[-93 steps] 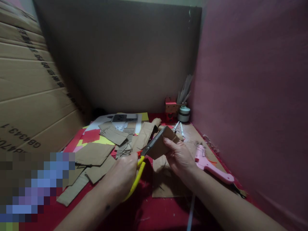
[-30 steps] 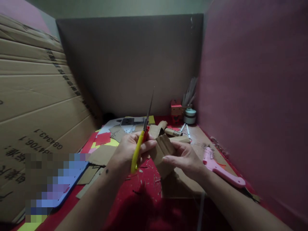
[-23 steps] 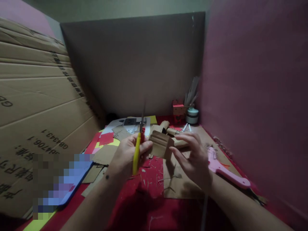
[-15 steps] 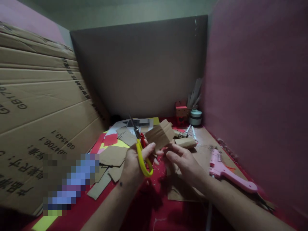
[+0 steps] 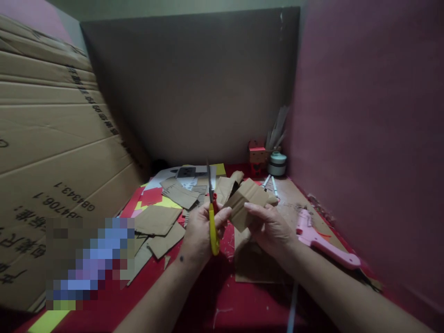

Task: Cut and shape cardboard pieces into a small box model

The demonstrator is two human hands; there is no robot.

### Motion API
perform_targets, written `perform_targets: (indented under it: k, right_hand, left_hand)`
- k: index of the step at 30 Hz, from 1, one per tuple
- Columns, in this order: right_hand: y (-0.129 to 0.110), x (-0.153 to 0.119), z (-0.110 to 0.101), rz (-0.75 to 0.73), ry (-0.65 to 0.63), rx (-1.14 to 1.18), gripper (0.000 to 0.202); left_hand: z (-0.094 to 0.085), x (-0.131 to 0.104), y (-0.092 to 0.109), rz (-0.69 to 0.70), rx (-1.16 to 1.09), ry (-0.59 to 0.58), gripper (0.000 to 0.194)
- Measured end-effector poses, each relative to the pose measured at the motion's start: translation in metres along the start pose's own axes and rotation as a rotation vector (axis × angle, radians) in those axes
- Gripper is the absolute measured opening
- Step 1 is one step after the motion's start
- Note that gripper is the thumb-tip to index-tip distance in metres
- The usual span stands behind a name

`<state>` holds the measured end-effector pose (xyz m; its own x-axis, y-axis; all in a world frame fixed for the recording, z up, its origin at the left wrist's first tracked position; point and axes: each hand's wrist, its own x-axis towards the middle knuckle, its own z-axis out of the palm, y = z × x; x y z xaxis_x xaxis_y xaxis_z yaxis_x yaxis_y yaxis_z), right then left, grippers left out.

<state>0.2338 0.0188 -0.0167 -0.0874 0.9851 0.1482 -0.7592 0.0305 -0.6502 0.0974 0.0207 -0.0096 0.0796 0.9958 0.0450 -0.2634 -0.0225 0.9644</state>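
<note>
Blue object [image 5: 106, 255] under coarse pixelation

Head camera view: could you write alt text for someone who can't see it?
A person's left hand holds yellow-handled scissors and the right hand holds a folded piece of cardboard above a red surface. Cardboard scraps lie to the left, a pink glue gun to the right, and a small box-headed figure stands behind.
</note>
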Motion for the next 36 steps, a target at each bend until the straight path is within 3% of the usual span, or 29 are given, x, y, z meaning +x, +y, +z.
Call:
perform_targets:
  k: [6, 8, 13, 19, 24, 36]
  right_hand:
    - [-0.004, 0.004, 0.0, -0.073, 0.131, 0.017, 0.031]
    - [-0.008, 0.006, -0.001, -0.102, 0.164, 0.022, 0.03]
    - [-0.014, 0.008, -0.001, -0.128, 0.189, 0.025, 0.026]
    - [-0.014, 0.007, 0.0, -0.135, 0.186, 0.041, 0.036]
    - [-0.016, 0.007, -0.001, -0.051, 0.178, 0.032, 0.038]
    - [-0.016, 0.009, -0.003, -0.038, 0.173, 0.039, 0.039]
  left_hand:
    - [-0.004, -0.004, 0.006, -0.129, 0.214, -0.11, 0.027]
    - [-0.014, -0.007, 0.013, -0.15, 0.455, -0.187, 0.025]
    - [-0.04, -0.017, 0.026, 0.079, 1.13, -0.229, 0.011]
    - [-0.035, -0.025, 0.03, 0.029, 1.575, -0.257, 0.008]
    - [-0.032, -0.026, 0.027, 0.023, 1.648, -0.256, 0.011]
    - [-0.032, -0.027, 0.021, 0.036, 1.565, -0.24, 0.01]
